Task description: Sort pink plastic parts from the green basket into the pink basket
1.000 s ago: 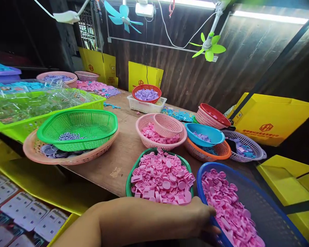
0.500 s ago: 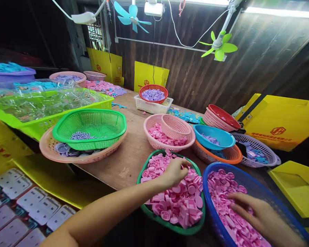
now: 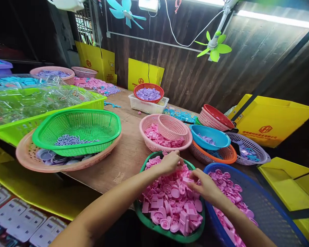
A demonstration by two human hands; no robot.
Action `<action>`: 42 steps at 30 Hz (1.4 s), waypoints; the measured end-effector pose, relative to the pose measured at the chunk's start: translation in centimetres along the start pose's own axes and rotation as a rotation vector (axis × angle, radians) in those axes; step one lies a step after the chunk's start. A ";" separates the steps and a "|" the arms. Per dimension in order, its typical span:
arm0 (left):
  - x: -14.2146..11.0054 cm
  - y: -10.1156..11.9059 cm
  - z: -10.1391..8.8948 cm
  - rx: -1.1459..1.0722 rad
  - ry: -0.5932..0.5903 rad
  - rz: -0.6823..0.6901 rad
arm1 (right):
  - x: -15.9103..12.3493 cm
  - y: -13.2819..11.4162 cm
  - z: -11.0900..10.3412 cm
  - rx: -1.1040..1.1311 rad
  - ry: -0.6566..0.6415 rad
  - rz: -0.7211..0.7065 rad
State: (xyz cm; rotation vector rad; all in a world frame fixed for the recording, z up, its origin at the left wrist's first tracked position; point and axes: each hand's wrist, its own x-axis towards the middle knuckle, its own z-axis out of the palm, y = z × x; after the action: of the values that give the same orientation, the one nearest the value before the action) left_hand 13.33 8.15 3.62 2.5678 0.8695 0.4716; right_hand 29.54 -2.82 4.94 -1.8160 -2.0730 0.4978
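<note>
Corrugated dark wall backs a wooden table [image 3: 128, 133]. Fingertips of the left hand [image 3: 172, 162] sink out of sight among pink parts [image 3: 175, 202]; whether they grip any is unclear. Just beside it, apart, the right hand [image 3: 204, 185] has fingers at the same heap, directly below both, in a green-rimmed basket [image 3: 145, 218]. Bare tabletop opens left of the hands; the blue basket [image 3: 267, 202], cut off, lies right.

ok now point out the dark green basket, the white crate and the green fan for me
Dark green basket [image 3: 161, 232]: head view, on its near rim.
White crate [image 3: 147, 108]: head view, on its front wall.
Green fan [image 3: 212, 43]: head view, on its hub.
</note>
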 end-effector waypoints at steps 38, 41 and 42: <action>0.2 0.8 0.5 0.112 0.002 -0.113 | -1.5 -0.6 -1.9 -0.833 -0.142 0.218; -1.2 -0.5 -0.6 0.062 0.039 -0.114 | -1.2 -0.9 -1.9 -0.825 -0.145 0.200; -1.8 -0.9 -1.0 0.012 0.058 -0.112 | -1.1 -1.1 -1.7 -0.823 -0.139 0.191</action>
State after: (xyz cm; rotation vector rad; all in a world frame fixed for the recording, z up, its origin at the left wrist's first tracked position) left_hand 11.12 7.90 3.72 2.5113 1.0325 0.5104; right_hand 29.52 -3.96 6.97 -2.4842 -2.4166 -0.2573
